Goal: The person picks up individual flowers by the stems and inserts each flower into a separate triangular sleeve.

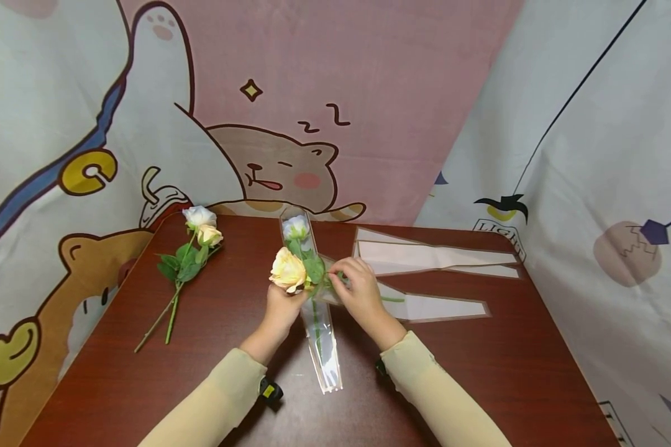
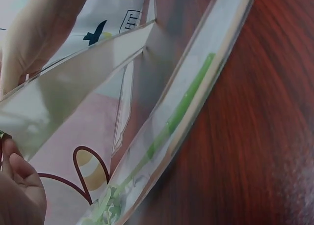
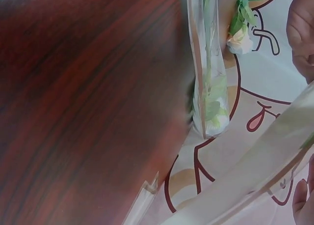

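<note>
A pale yellow rose (image 1: 287, 270) lies with its bloom outside a clear tapered flower sleeve (image 1: 447, 308), while its green stem shows inside. My left hand (image 1: 281, 308) holds the rose just below the bloom, at the sleeve's wide end. Beside the leaves, my right hand (image 1: 360, 292) pinches the sleeve's edge; its exact fingertip contact is partly hidden. Under these lies a second sleeve (image 1: 327, 347) enclosing a bluish-white rose (image 1: 296, 227). In the left wrist view, the held sleeve (image 2: 73, 92) stretches between both hands.
At the left of the brown table (image 1: 229, 372) lie a loose white rose (image 1: 199, 216) and a small yellow rose (image 1: 209, 235), stems crossed. More flat sleeves (image 1: 402, 254) lie at the back right. Printed cloth hangs around the table.
</note>
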A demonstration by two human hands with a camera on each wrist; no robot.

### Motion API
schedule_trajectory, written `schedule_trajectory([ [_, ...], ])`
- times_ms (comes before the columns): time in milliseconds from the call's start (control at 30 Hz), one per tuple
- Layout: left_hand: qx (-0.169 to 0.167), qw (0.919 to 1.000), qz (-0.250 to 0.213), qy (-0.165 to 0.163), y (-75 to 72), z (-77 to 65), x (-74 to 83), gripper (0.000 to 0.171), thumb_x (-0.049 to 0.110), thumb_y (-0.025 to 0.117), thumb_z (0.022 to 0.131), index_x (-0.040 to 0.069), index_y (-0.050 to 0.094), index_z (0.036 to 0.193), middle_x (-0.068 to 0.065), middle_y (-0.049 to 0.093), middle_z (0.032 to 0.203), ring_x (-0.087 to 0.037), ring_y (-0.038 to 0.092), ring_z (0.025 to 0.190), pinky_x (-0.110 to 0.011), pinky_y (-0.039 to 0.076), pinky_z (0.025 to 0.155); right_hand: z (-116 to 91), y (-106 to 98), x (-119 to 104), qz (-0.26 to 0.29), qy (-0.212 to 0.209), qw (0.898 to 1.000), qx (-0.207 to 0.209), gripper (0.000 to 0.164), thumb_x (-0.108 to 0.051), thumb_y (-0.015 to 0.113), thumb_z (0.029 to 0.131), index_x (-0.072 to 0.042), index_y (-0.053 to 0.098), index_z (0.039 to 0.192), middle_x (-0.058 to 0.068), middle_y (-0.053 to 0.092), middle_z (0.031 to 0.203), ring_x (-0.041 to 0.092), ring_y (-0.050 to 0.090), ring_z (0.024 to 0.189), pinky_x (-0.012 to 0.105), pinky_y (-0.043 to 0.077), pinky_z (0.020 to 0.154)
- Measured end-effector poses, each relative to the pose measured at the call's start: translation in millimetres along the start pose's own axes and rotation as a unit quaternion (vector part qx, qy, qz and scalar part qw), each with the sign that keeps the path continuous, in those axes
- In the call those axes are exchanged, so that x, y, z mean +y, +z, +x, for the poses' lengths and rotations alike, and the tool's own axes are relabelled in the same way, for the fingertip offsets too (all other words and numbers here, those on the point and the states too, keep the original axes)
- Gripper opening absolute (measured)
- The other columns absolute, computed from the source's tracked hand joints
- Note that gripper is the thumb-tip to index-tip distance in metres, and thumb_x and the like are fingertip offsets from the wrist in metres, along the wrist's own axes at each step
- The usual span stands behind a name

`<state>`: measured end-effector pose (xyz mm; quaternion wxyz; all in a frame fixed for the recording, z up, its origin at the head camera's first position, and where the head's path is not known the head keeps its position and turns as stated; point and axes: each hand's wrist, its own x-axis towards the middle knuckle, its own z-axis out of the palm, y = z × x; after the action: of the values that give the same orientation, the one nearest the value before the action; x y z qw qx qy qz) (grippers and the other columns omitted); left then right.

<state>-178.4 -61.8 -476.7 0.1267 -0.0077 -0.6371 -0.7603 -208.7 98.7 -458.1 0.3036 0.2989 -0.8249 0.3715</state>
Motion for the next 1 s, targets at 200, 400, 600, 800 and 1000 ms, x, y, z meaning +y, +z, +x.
schedule_trajectory([
  [200, 0.017, 0.9984, -0.024, -0.047, -0.3, -1.6, 1.8, 0.029, -0.01, 0.063, 0.067, -0.005, 0.058, 0.095, 0.001, 0.061, 0.078, -0.009, 0.054, 0.069, -0.022, 0.046, 0.056, -1.7, -0.5, 3.9, 0.002, 0.01, 1.0, 0.007, 0.007, -0.015, 0.067, 0.077, -0.014, 0.063, 0.083, -0.007, 0.06, 0.084, 0.009, 0.051, 0.081, 0.029, 0.038, 0.076],
  [400, 0.023, 0.9988, -0.011, -0.042, 0.2, -1.5, 1.2, 0.032, -0.013, 0.059, 0.065, -0.008, 0.057, 0.096, 0.0, 0.061, 0.08, -0.008, 0.054, 0.074, -0.021, 0.047, 0.066, -1.4, -1.0, 2.8, 0.009, 0.012, 1.0, 0.008, 0.006, -0.013, 0.066, 0.077, -0.013, 0.063, 0.082, -0.008, 0.06, 0.084, 0.009, 0.051, 0.082, 0.029, 0.038, 0.076],
  [600, 0.02, 0.9987, 0.019, -0.043, 2.6, -1.9, -2.4, 0.035, -0.011, 0.061, 0.065, -0.009, 0.057, 0.099, -0.007, 0.063, 0.086, -0.008, 0.055, 0.078, -0.021, 0.047, 0.072, 0.9, 0.1, -3.8, 0.016, -0.007, 1.0, 0.005, 0.006, -0.013, 0.066, 0.077, -0.013, 0.063, 0.082, -0.007, 0.06, 0.083, 0.01, 0.051, 0.082, 0.027, 0.038, 0.075],
  [800, 0.035, 0.9932, 0.106, -0.033, 2.0, -1.7, -1.4, 0.035, -0.008, 0.068, 0.062, -0.007, 0.059, 0.096, -0.012, 0.063, 0.085, -0.009, 0.053, 0.073, -0.022, 0.047, 0.067, 0.8, -0.2, -2.0, 0.01, -0.003, 1.0, 0.009, 0.007, -0.012, 0.067, 0.077, -0.013, 0.063, 0.083, -0.006, 0.06, 0.083, 0.01, 0.051, 0.081, 0.027, 0.039, 0.074],
  [1000, 0.018, 0.9915, 0.128, 0.013, -6.2, 2.2, 9.0, 0.054, 0.0, 0.074, 0.062, 0.004, 0.053, 0.111, -0.01, 0.06, 0.095, -0.014, 0.054, 0.082, -0.025, 0.048, 0.071, 1.7, -3.4, 2.5, -0.001, 0.016, 1.0, 0.022, 0.006, -0.014, 0.066, 0.078, -0.014, 0.064, 0.084, -0.006, 0.061, 0.086, 0.011, 0.051, 0.08, 0.027, 0.038, 0.074],
])
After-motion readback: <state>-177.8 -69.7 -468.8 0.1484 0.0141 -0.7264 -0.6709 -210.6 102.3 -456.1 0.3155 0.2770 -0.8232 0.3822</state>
